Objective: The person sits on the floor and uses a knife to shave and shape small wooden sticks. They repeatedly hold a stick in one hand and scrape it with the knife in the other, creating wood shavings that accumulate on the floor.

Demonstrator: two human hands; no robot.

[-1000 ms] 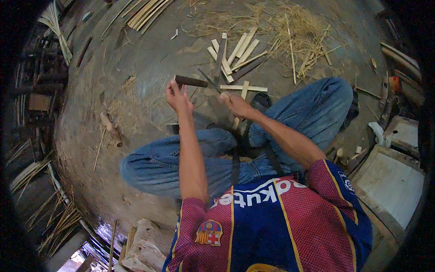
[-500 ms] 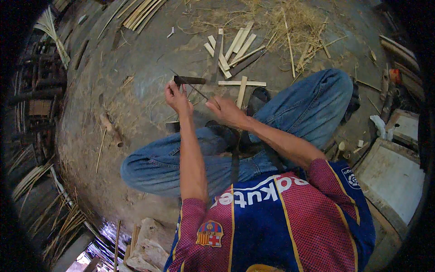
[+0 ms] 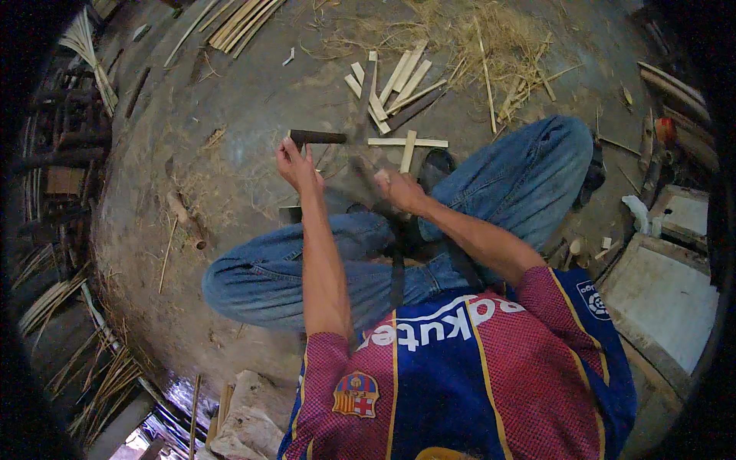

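I sit on a dirt floor with my jeans-clad legs (image 3: pixel 337 268) folded. My left hand (image 3: pixel 297 165) is raised and shut on a cutting tool with a dark cylindrical handle (image 3: pixel 316 136) that points right. My right hand (image 3: pixel 399 192) is close beside it, gripping a bamboo piece (image 3: pixel 360 157) that is blurred by motion. The blurred piece lies between the two hands, just under the tool. Several pale split bamboo slats (image 3: pixel 395 84) lie on the floor beyond my hands.
Straw and shavings (image 3: pixel 491 38) cover the far floor. Long bamboo strips (image 3: pixel 238 19) lie at the top left, with more bundles at the left rim (image 3: pixel 84 38). A flat grey slab (image 3: pixel 667 291) sits at the right. A short wooden stick (image 3: pixel 188 218) lies left of my knee.
My right hand shifted slightly left and toward me, then back right, and the bamboo piece is now blurred. My left hand and the tool have hardly moved.
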